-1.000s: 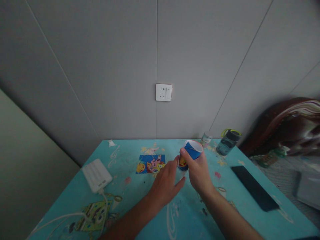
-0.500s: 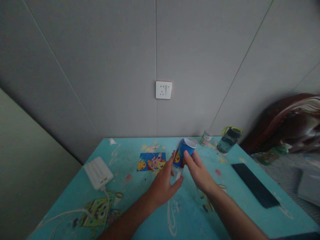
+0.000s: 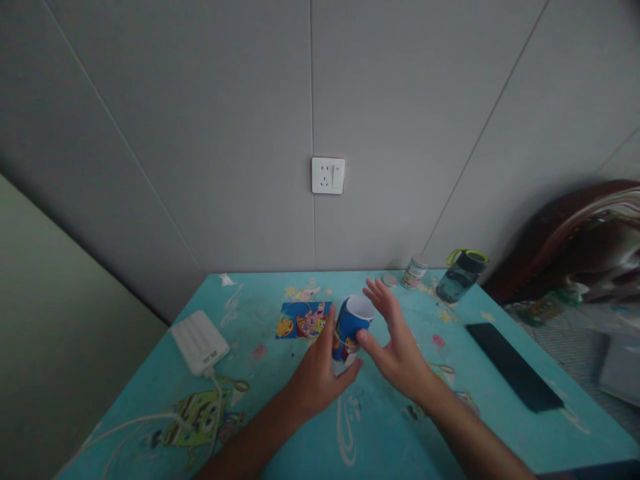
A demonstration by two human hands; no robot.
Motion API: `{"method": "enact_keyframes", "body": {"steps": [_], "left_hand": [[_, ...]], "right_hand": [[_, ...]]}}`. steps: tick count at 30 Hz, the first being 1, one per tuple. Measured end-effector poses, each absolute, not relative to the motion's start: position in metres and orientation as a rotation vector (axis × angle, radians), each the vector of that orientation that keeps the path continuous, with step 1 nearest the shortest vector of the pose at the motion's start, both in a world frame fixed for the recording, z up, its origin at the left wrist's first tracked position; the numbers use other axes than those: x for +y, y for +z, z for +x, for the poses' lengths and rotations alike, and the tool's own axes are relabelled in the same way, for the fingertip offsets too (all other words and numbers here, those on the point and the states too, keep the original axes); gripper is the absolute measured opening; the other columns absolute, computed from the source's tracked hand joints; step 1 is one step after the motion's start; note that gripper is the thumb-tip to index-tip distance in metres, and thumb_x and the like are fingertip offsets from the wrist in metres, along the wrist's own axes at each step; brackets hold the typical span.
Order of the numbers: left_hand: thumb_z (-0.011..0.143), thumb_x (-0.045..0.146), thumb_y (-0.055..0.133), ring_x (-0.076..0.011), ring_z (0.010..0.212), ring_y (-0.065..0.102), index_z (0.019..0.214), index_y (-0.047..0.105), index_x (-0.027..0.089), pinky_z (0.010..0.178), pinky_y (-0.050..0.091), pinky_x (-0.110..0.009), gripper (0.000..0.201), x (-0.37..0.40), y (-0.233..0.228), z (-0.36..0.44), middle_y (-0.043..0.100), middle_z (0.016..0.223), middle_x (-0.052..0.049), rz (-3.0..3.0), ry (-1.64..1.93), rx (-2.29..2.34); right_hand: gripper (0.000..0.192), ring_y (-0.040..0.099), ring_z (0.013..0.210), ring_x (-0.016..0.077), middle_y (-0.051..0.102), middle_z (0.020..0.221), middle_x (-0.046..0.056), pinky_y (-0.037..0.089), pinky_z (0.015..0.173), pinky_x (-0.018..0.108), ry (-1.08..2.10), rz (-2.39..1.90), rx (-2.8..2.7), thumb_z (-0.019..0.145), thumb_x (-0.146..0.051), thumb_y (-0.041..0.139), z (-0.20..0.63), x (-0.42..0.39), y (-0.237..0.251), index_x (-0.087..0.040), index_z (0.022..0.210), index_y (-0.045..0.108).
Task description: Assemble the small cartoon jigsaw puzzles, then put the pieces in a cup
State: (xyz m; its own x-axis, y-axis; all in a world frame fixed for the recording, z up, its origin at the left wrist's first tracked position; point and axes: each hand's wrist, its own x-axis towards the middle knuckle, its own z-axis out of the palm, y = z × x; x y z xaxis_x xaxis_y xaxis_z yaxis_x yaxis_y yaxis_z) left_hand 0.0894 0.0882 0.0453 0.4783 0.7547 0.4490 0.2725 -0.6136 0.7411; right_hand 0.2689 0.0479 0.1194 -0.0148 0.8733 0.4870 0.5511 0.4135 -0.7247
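Observation:
A blue paper sleeve (image 3: 351, 323) with a cartoon print is curled into a tube, white inside and open at the top. Something clear shows below its lower edge, too blurred to name. My left hand (image 3: 317, 377) holds the tube from the left, fingers along its side and thumb underneath. On the other side, my right hand (image 3: 397, 347) is spread, its thumb tip at the tube's right face and its fingers raised away. Behind my left fingers a flat blue cartoon picture (image 3: 300, 320) lies on the table.
A round lid (image 3: 389, 280), a small labelled jar (image 3: 415, 272) and a dark water bottle (image 3: 461, 277) stand along the back right. At right lies a long black flat object (image 3: 515, 367). A white power bank (image 3: 200, 343) with a cable (image 3: 217, 393) occupies the left.
The tube has come down and left and now stands more upright, its mouth rounder. My right hand has loosened from it, fingers spreading upward, while the left keeps its hold.

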Motion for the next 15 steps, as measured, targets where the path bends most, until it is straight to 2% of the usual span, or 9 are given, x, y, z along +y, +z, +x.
{"method": "enact_keyframes", "body": {"steps": [1,3,5,7,10,12,13,15], "left_hand": [[0.090,0.033,0.068,-0.0358,0.148,0.030,0.160,-0.006,0.028,0.114,0.036,-0.058,0.102,0.087,0.043,0.085,0.021,0.164,-0.019,2.131,1.074,0.820],[0.089,0.032,0.069,-0.0363,0.148,0.030,0.160,-0.004,0.027,0.114,0.037,-0.058,0.102,0.084,0.039,0.078,0.022,0.164,-0.019,2.116,1.098,0.781],[0.090,0.031,0.069,-0.0358,0.146,0.035,0.160,-0.003,0.025,0.112,0.040,-0.057,0.101,0.080,0.035,0.072,0.029,0.161,-0.021,2.107,1.119,0.763],[0.091,0.028,0.068,-0.0337,0.141,0.043,0.160,0.002,0.025,0.110,0.043,-0.055,0.095,0.078,0.032,0.065,0.040,0.154,-0.021,2.166,1.168,0.718],[0.091,0.020,0.066,-0.0294,0.135,0.051,0.152,0.025,0.026,0.108,0.046,-0.052,0.073,0.073,0.030,0.050,0.051,0.144,-0.017,2.319,1.238,0.618],[0.090,0.017,0.067,-0.0277,0.133,0.053,0.133,0.042,0.025,0.107,0.047,-0.049,0.051,0.069,0.029,0.036,0.053,0.141,-0.016,2.341,1.227,0.622],[0.088,0.016,0.069,-0.0272,0.132,0.053,0.122,0.045,0.024,0.107,0.048,-0.047,0.042,0.067,0.029,0.029,0.054,0.139,-0.015,2.321,1.218,0.655],[0.086,0.016,0.071,-0.0268,0.130,0.055,0.105,0.041,0.024,0.104,0.049,-0.045,0.036,0.064,0.028,0.016,0.055,0.137,-0.014,2.263,1.224,0.746]], "right_hand": [[0.077,0.033,0.147,0.0302,0.027,0.163,0.013,0.033,0.118,0.053,0.329,-1.235,-1.793,0.096,-0.039,0.060,0.270,0.044,0.122,-0.027,0.159,0.017],[0.065,0.025,0.151,0.0314,0.023,0.166,0.010,0.026,0.121,0.057,0.193,-1.195,-2.052,0.096,-0.037,0.060,0.270,0.038,0.126,-0.028,0.155,0.032],[0.047,0.025,0.151,0.0331,0.025,0.165,0.008,0.024,0.121,0.060,0.119,-1.187,-2.248,0.097,-0.037,0.059,0.267,0.032,0.126,-0.027,0.143,0.051],[0.037,0.027,0.150,0.0336,0.026,0.165,0.008,0.027,0.120,0.060,0.135,-1.208,-2.308,0.098,-0.036,0.057,0.263,0.027,0.126,-0.025,0.134,0.061],[0.036,0.034,0.148,0.0301,0.030,0.163,0.008,0.037,0.117,0.052,0.290,-1.170,-2.273,0.101,-0.031,0.052,0.261,0.025,0.125,-0.026,0.135,0.061],[0.035,0.044,0.141,0.0258,0.042,0.156,0.008,0.043,0.114,0.046,0.365,-1.152,-2.146,0.102,-0.027,0.047,0.263,0.035,0.119,-0.026,0.135,0.061],[0.034,0.050,0.136,0.0237,0.050,0.150,0.008,0.045,0.112,0.043,0.373,-1.173,-2.066,0.103,-0.026,0.045,0.264,0.045,0.114,-0.026,0.133,0.062],[0.032,0.058,0.127,0.0218,0.061,0.137,0.009,0.047,0.109,0.041,0.328,-1.270,-1.974,0.103,-0.027,0.044,0.267,0.073,0.096,-0.025,0.127,0.066]]}}
